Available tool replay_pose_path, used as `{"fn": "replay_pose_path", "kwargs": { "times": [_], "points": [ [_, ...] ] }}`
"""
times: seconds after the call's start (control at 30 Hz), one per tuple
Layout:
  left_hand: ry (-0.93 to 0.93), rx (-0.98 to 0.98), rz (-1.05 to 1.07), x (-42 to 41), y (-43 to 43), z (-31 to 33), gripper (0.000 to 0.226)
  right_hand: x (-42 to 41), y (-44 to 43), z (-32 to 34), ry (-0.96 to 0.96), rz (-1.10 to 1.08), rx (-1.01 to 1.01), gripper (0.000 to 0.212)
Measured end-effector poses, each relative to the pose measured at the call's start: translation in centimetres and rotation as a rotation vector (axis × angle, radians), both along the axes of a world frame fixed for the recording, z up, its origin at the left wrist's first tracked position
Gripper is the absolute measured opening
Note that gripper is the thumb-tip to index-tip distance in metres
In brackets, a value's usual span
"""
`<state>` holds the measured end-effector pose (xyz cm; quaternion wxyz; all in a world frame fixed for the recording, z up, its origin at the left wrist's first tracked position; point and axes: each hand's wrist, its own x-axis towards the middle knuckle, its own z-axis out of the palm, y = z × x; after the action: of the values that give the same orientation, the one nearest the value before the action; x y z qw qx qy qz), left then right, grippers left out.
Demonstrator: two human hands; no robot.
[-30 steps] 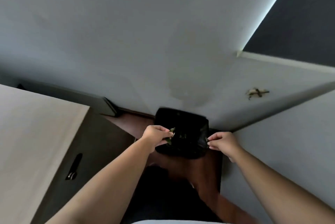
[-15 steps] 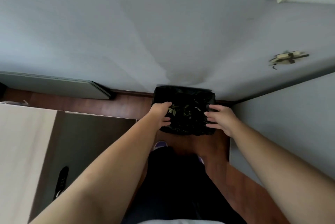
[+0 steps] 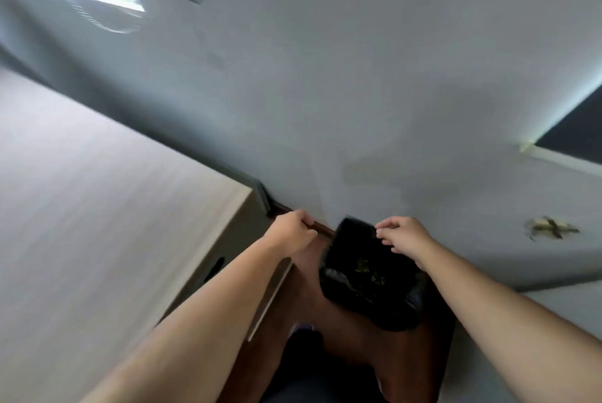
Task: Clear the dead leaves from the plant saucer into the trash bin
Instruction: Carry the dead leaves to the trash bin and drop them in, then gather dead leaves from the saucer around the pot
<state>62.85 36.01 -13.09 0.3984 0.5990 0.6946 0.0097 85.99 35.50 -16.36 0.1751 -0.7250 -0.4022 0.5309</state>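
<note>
The trash bin point(image 3: 342, 259), lined with a black bag, stands on the floor against the wall. Dead leaves point(image 3: 368, 272) lie inside it as small green-yellow bits. My left hand point(image 3: 291, 234) hovers left of the bin, clear of it, with its fingers curled in and nothing showing in them. My right hand point(image 3: 404, 236) is over the bin's far rim with loosely bent, parted fingers that hold nothing I can see. No plant saucer is in view.
A light wooden cabinet point(image 3: 97, 207) fills the left side, its corner close to my left hand. A grey wall point(image 3: 358, 93) rises behind the bin, and a second wall point(image 3: 553, 321) closes in on the right. The floor point(image 3: 342, 331) is reddish wood. My dark-clothed legs point(image 3: 309, 370) are below.
The view has swung, so the bin now sits lower right. My left hand has left the bin's rim and moved left, closing. The right hand has lifted to the far rim.
</note>
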Motion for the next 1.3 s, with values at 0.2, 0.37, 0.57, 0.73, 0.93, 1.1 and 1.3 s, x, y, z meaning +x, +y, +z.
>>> {"fn": "replay_pose_path", "kwargs": {
  "times": [0.2, 0.37, 0.57, 0.73, 0.93, 1.1, 1.3],
  "points": [
    [0.01, 0.177, 0.314, -12.2, -6.5, 7.3, 0.023, -14.3, 2.0, 7.1, 0.003, 0.397, 0.209, 0.009],
    [0.078, 0.304, 0.59, -23.8, -15.8, 10.7, 0.019, -29.5, -1.4, 11.0, 0.044, 0.763, 0.295, 0.008],
    [0.177, 0.269, 0.818, -36.9, -29.0, 10.3, 0.017, -45.9, -10.6, 12.2, 0.058, 1.014, 0.37, 0.011],
    [0.287, 0.185, 0.867, -46.4, -37.4, 8.8, 0.021, -55.9, -18.5, 11.4, 0.027, 1.196, 0.487, 0.014],
    [0.402, 0.042, 0.763, -53.9, -43.6, 6.8, 0.039, -62.8, -24.0, 10.3, -0.144, 1.604, 0.712, 0.033],
    [0.472, 0.105, 0.7, -55.9, -44.6, 5.7, 0.034, -64.3, -24.5, 8.6, -0.228, 1.745, 0.74, 0.028],
    [0.443, 0.265, 0.682, -52.7, -43.2, 3.7, 0.034, -64.8, -19.0, 8.4, -0.333, 1.723, 0.798, 0.027]
  ]
}}
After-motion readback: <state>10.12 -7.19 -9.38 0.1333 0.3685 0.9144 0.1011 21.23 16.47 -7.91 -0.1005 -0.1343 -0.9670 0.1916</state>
